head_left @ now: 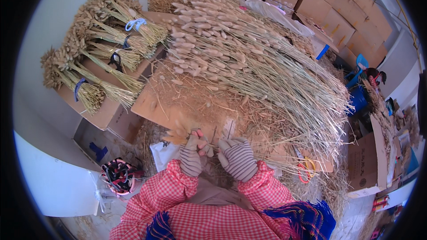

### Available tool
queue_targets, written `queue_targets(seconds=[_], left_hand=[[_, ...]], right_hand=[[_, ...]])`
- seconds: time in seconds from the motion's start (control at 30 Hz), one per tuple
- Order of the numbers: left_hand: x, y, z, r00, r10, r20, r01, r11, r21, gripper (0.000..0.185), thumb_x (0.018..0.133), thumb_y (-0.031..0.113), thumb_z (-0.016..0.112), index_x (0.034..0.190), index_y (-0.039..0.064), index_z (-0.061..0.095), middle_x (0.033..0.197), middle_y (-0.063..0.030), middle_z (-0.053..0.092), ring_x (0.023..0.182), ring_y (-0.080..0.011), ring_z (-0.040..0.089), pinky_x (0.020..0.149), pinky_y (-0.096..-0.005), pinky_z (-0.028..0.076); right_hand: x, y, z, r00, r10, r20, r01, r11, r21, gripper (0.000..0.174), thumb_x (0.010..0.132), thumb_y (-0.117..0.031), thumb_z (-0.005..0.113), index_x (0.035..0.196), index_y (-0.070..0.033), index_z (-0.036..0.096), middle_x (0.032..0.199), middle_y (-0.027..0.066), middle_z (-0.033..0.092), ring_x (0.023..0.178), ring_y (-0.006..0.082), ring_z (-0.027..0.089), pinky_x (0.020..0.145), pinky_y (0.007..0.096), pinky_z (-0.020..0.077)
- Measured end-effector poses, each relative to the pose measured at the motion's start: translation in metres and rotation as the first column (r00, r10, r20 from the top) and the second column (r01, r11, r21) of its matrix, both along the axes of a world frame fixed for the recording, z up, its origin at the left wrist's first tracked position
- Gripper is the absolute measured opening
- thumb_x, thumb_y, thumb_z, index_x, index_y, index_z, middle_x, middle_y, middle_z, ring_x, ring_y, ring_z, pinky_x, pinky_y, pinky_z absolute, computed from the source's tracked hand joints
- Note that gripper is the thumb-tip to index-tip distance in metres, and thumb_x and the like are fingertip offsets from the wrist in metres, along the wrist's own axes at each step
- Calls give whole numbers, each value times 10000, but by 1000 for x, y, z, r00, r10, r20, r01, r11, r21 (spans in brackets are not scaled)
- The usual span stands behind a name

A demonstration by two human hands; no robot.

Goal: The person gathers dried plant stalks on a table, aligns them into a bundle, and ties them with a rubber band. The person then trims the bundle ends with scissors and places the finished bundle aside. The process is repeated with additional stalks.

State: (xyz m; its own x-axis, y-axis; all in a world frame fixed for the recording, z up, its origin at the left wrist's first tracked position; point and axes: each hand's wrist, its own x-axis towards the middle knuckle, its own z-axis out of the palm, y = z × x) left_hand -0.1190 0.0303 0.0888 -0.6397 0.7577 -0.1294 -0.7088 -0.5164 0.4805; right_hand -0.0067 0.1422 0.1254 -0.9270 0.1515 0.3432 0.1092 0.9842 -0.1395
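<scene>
Both hands wear striped fingerless gloves and meet low over the near edge of a wooden board [166, 110]. My left hand [193, 151] grips a small bunch of dried bunny-tail grass [176, 134], its fluffy heads pointing left. Close beside it, my right hand [237, 156] is curled around the grass stems, mostly hidden under the glove. A big pile of loose bunny-tail grass [240, 50] covers the far and right parts of the board, heads to the upper left and cut stems to the right. Scissors with red and yellow handles [305, 170] lie right of my right hand.
Tied grass bundles [133, 23] rest on a cardboard box [100, 106] at left. Below it stands a pink basket [120, 176] of dark ties. Stacked cartons [330, 13] line the back; an open carton [367, 160] and a blue bucket [358, 100] stand right. Straw litters the floor.
</scene>
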Motion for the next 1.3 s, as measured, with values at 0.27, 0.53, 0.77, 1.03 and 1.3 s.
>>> queue_targets(seconds=[0.27,0.53,0.77,1.03,1.3], left_hand=[[-8,-1,0,1000,-4,18,4,1000,-20,151,1001,284,462,955,142,481,657,42,383,495,-87,360,508,-296,348],[-12,-3,10,998,-28,-61,33,996,82,268,975,299,505,1185,133,522,949,-9,576,612,-103,466,626,-314,450],[10,-6,2,975,-146,-164,143,989,-33,357,929,240,600,1230,58,539,978,-19,577,651,-98,475,655,-300,464],[21,3,-5,973,-99,-207,44,966,-255,238,947,228,594,1042,10,599,762,-15,545,554,-76,445,530,-236,423],[22,-1,-14,979,-144,-145,84,930,-358,153,950,198,592,1018,62,601,784,-14,547,562,-101,442,531,-300,427]], right_hand=[[2,2,-7,996,-8,91,0,996,94,378,818,-311,594,1090,-52,559,964,89,663,850,248,652,853,411,444],[-4,16,-7,993,-82,86,87,995,-47,280,859,-249,562,1045,-40,543,799,139,651,724,309,640,751,427,448],[-2,20,-5,990,-114,78,114,994,6,258,860,-215,531,1040,-30,540,779,146,647,713,303,643,720,428,456],[5,-2,-11,983,-111,-145,134,977,165,257,773,-190,571,1009,-89,584,1000,85,625,924,234,613,868,426,453],[76,66,14,862,-345,-373,432,884,181,337,680,-125,628,1014,-103,596,1066,104,558,989,299,540,866,455,417]])
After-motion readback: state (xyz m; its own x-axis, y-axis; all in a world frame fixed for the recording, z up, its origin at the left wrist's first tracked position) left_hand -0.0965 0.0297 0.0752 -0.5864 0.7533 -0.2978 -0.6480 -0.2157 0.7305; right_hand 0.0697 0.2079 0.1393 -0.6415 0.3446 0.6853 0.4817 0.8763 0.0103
